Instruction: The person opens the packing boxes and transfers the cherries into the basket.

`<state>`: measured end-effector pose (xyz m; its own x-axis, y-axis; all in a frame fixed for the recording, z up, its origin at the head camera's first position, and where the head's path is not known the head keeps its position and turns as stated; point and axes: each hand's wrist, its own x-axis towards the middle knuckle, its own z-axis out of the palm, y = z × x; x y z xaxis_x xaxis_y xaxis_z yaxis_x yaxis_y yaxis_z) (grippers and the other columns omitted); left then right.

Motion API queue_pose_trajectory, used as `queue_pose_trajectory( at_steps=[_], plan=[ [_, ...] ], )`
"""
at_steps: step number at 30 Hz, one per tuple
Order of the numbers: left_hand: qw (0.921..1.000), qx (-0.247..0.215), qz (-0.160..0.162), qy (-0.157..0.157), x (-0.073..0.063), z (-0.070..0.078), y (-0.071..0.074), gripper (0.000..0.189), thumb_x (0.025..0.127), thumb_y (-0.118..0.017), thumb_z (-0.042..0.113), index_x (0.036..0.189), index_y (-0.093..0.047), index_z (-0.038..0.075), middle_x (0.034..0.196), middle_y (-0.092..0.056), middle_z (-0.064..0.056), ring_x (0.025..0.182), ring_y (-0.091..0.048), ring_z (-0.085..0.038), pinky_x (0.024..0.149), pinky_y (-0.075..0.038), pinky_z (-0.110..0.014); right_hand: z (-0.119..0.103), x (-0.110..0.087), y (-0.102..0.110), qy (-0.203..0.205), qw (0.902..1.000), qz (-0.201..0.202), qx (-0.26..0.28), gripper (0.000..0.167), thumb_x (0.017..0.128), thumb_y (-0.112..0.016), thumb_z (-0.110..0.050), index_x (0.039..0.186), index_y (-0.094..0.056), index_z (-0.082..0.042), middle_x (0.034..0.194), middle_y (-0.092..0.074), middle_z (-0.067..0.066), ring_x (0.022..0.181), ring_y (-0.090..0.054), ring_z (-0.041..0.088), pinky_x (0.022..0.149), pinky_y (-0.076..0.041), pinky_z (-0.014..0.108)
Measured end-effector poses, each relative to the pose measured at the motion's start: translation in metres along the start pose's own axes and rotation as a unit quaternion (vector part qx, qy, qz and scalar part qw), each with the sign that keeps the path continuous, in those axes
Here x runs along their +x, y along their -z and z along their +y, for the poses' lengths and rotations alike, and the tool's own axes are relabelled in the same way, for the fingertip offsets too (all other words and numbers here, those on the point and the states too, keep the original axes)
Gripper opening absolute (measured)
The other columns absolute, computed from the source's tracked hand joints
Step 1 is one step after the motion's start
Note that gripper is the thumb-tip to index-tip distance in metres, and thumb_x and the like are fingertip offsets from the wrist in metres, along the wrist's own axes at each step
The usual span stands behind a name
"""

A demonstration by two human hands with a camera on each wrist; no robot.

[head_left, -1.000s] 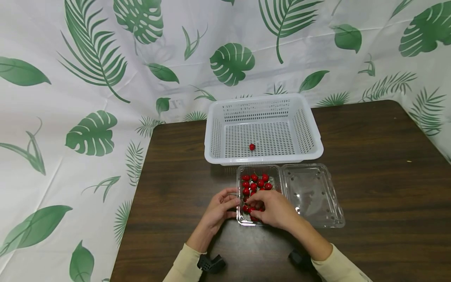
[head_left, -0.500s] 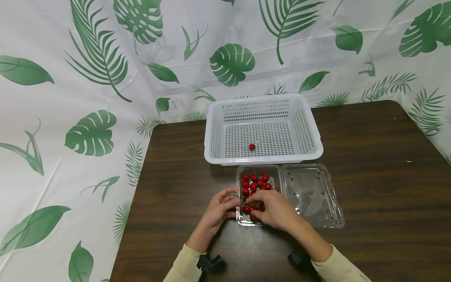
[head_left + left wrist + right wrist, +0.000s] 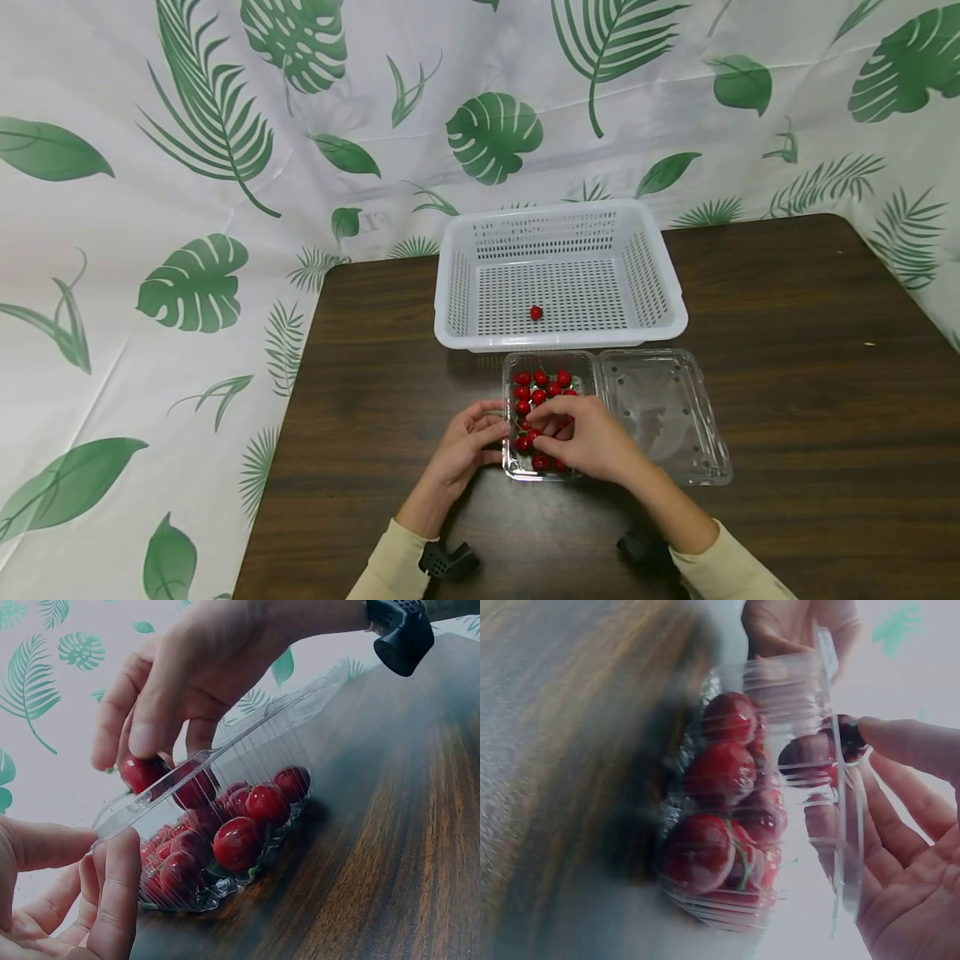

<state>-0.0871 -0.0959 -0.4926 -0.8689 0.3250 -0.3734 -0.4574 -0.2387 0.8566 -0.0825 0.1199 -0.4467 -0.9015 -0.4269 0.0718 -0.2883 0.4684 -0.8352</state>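
Observation:
A clear plastic clamshell box (image 3: 512, 471) of red cherries stands on the table, its lid (image 3: 667, 417) laid back to the right. My left hand (image 3: 467, 443) pinches the box's left rim between thumb and fingers, plainly seen in the left wrist view. Over the cherries, my right hand (image 3: 588, 437) has a cherry (image 3: 141, 774) at its thumb and fingertips, level with the rim. Just beside it hangs a second cherry (image 3: 196, 787), also by the fingers; whether it is held too I cannot tell. Several cherries (image 3: 718, 776) lie below, partly hidden by the right hand in the head view.
Behind the box stands a white slotted plastic basket (image 3: 561, 342) with one cherry (image 3: 536, 312) on its bottom. Dark wood tabletop (image 3: 810, 400) extends to both sides. A leaf-patterned cloth (image 3: 412, 100) hangs along the back and left.
My right hand has shifted slightly right and lifted a cherry from the pile, uncovering cherries at the box's front. The left hand keeps its place on the rim.

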Motion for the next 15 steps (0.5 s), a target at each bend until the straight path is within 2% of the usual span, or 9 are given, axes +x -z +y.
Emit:
queue_pose_trajectory(
  at_steps=[7, 12, 15],
  plan=[
    [1.0, 0.0, 0.0, -0.001, 0.001, 0.0, 0.0, 0.037, 0.092, -0.063, 0.001, 0.127, -0.051, -0.005, 0.093, -0.061, -0.006, 0.078, -0.062, -0.016, 0.06, -0.055, -0.027, -0.002, 0.002, 0.016, -0.04, 0.9971, 0.002, 0.065, 0.025, 0.083, -0.079, -0.012, 0.106, -0.071, -0.008, 0.095, -0.069, 0.0, 0.08, -0.064, 0.013, 0.07, -0.056, 0.027],
    [1.0, 0.001, 0.0, -0.002, 0.001, 0.0, 0.0, 0.038, 0.092, -0.063, 0.0, 0.128, -0.05, -0.006, 0.091, -0.062, -0.004, 0.078, -0.061, -0.015, 0.06, -0.054, -0.027, -0.005, 0.007, 0.031, -0.041, 0.9916, 0.013, 0.122, 0.026, 0.085, -0.077, -0.012, 0.108, -0.071, -0.003, 0.099, -0.069, 0.012, 0.084, -0.064, 0.019, 0.071, -0.057, 0.029],
    [1.0, 0.003, 0.001, -0.003, 0.001, -0.001, 0.001, 0.038, 0.092, -0.062, 0.0, 0.128, -0.05, -0.006, 0.091, -0.062, -0.004, 0.077, -0.061, -0.015, 0.059, -0.054, -0.027, -0.006, 0.01, 0.039, -0.036, 0.9903, 0.026, 0.132, 0.025, 0.085, -0.077, -0.012, 0.108, -0.071, -0.004, 0.097, -0.07, 0.011, 0.083, -0.064, 0.02, 0.069, -0.056, 0.029]
  ],
)
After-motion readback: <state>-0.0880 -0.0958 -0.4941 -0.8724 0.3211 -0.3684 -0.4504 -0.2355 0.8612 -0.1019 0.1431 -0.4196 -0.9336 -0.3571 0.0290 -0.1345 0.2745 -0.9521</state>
